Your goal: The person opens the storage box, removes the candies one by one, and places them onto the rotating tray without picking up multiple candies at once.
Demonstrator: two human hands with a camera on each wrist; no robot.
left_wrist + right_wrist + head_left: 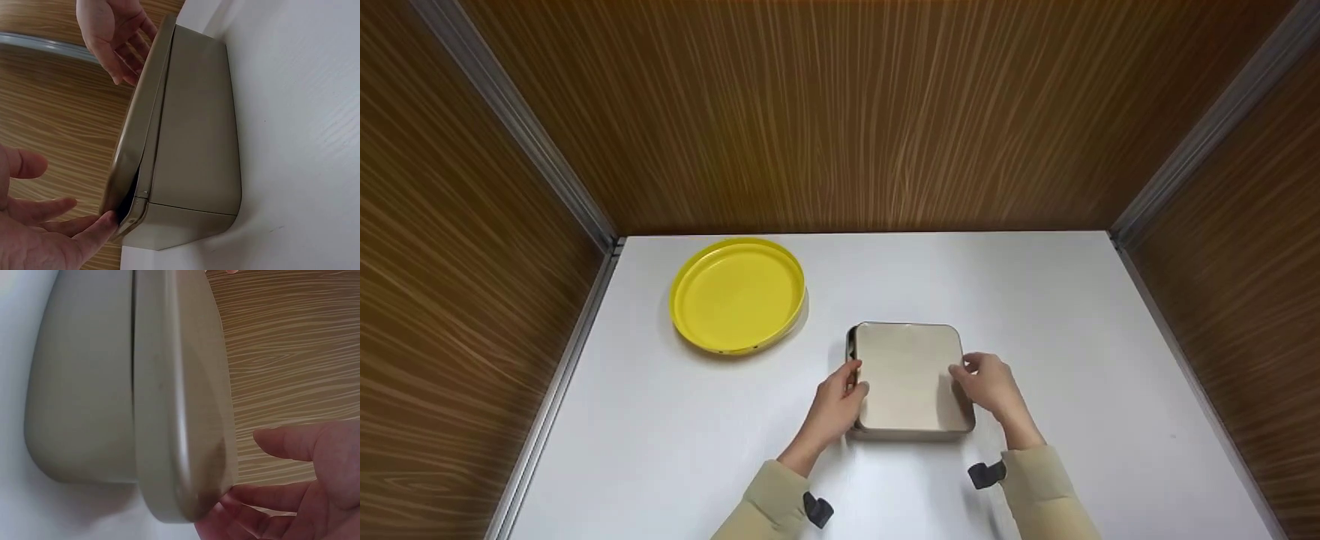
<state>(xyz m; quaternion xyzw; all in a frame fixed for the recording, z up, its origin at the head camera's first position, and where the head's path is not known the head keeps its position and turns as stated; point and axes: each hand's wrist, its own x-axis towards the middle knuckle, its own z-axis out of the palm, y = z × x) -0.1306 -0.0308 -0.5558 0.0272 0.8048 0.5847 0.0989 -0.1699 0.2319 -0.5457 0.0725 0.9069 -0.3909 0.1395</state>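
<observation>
A square champagne-coloured tin sits on the white table in front of me. Its lid lies askew, shifted to the right, with a dark gap along the left side. My left hand is at that gap; in the left wrist view its fingertips touch the lid's edge while the thumb stays apart. On the opposite side, my right hand has its fingers against the lid's corner, thumb raised off it. The tin's inside is hidden beneath the lid.
A round yellow tray with a raised rim lies at the back left of the white table. Wood-grain panels enclose the table at the back and both sides, with metal strips along their corners.
</observation>
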